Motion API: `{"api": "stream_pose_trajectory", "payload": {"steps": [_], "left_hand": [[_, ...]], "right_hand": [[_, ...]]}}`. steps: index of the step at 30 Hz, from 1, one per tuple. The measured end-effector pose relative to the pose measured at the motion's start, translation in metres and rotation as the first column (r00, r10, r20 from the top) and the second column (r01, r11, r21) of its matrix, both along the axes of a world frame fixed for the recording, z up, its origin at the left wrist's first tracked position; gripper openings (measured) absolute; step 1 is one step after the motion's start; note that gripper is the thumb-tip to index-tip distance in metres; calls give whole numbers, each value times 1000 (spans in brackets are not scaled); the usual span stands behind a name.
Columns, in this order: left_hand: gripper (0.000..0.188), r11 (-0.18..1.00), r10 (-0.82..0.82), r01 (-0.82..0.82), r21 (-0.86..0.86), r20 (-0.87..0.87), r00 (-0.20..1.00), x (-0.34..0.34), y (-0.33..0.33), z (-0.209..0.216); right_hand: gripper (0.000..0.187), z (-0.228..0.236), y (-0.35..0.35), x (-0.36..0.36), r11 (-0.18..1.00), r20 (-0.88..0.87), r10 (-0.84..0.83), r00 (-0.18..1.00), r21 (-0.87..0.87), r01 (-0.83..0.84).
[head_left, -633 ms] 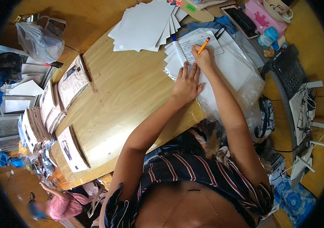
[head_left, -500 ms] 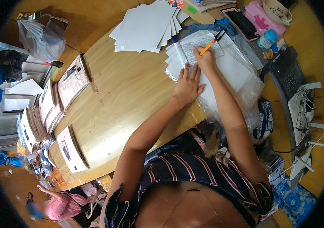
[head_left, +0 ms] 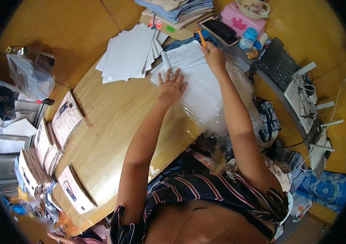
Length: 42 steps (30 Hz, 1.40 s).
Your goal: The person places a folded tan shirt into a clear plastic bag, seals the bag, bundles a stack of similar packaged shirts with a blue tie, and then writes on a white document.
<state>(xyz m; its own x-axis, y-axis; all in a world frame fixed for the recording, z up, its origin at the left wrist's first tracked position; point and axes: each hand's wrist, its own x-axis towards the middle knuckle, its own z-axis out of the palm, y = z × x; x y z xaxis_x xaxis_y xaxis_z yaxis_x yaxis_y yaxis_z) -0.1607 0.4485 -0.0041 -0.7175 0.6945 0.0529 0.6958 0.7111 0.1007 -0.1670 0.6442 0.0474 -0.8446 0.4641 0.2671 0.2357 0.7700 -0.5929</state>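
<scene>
A small notebook (head_left: 184, 55) with handwritten lines lies on white sheets and clear plastic (head_left: 199, 87) at the table's far right. My right hand (head_left: 214, 59) is at the notebook's right end, its fingers closed round an orange pen (head_left: 201, 37). The pen sticks up out of the grip, and its lower end is hidden by the fingers. Just below the notebook's left part, my left hand (head_left: 171, 86) rests with fingers spread, nothing in it. Its fingertips are close to the notebook's lower edge.
Fanned white sheets (head_left: 125, 53) lie at the far left of the notebook. Folded clothes (head_left: 177, 10), a dark phone (head_left: 219, 30), a pink box (head_left: 238, 20) and a blue jar (head_left: 249, 38) stand beyond. Packed garments (head_left: 73, 189) sit along the left edge; a desk telephone (head_left: 278, 65) is right.
My head's view has shifted, so the table sits further left and lower. My right hand has moved to the notebook's right end with the pen. My left hand's fingers have spread wider.
</scene>
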Motion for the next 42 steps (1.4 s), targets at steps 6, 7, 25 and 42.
{"api": "stream_pose_trajectory", "payload": {"steps": [6, 7, 25, 42], "left_hand": [[37, 990, -6, 22, 136, -116, 993, 32, -11, 29], [38, 987, -23, 38, 154, -97, 995, 42, -16, 31], [43, 738, 609, -614, 281, 114, 785, 262, -279, 66], [50, -211, 976, -972, 105, -35, -215, 327, -655, 9]], "right_hand": [[23, -3, 84, 0, 738, -243, -143, 960, 620, 267], [22, 1, 86, -5, 754, -208, -110, 972, 620, 218], [22, 19, 10, -36, 840, -360, 390, 847, 515, -168], [52, -61, -572, 170, -99, -101, 991, 84, -995, -32]]}}
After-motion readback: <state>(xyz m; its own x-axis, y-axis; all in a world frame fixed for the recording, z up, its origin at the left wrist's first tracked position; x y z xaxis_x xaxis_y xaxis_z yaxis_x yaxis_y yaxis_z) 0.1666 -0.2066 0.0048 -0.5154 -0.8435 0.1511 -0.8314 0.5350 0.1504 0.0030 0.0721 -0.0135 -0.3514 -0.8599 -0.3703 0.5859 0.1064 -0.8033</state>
